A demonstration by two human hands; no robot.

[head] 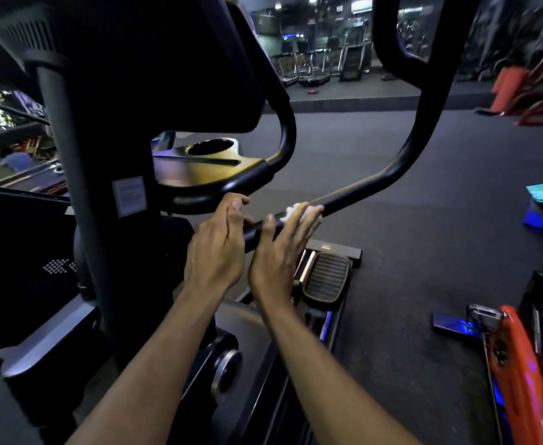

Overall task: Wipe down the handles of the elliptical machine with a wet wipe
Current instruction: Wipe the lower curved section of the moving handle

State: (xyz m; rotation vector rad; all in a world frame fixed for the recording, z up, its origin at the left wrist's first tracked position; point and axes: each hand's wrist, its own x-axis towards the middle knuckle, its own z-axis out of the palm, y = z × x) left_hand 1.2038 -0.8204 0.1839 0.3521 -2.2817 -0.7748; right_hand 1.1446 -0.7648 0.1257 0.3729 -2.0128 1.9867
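Wiping is midway: right hand (280,252) presses wipe (299,211) flat-fingered on handle (360,187), left hand (218,248) grips it at 9 o'clock; upper bar appears unwiped.

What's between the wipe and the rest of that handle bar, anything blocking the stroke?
Nothing visible. The right hand presses the wet wipe on the handle bar, which runs bare up and right. The left hand holds the bar below the wipe.

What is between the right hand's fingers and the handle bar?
In the head view, a crumpled white wipe sits between the right hand and the black handle.
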